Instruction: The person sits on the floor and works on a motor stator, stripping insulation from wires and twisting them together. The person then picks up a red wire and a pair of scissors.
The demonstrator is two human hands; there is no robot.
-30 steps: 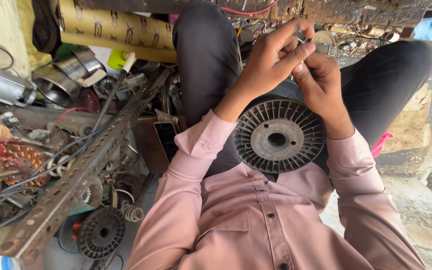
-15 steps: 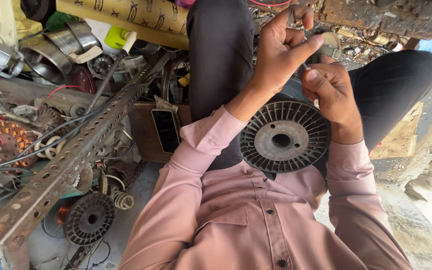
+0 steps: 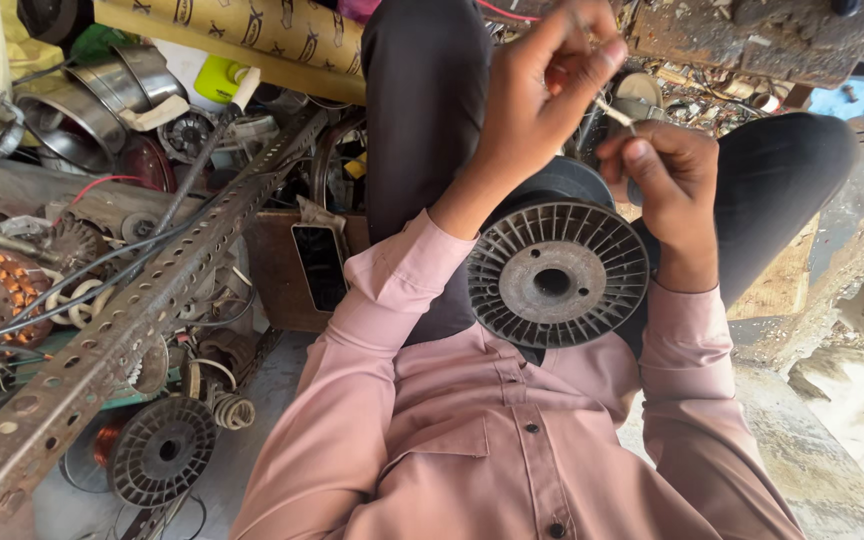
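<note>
Below both hands, against the pink shirt, one grey ribbed spool [image 3: 557, 275] rests in the lap, its flat round face and centre hole turned up toward the camera, so its axis runs toward the viewer. Just above it the right hand [image 3: 674, 195] is curled shut, fingertips pinched on the near end of one thin pale strand [image 3: 614, 112]. That strand's long axis slants up and to the left, to the left hand [image 3: 537, 95], whose thumb and forefinger close together on its far end. Both hands hover over the two dark-trousered knees. Well left of the grip lie a second, smaller spool [image 3: 164, 452], one long perforated metal bar [image 3: 122, 330] and one phone [image 3: 320, 265] on a brown box.
</note>
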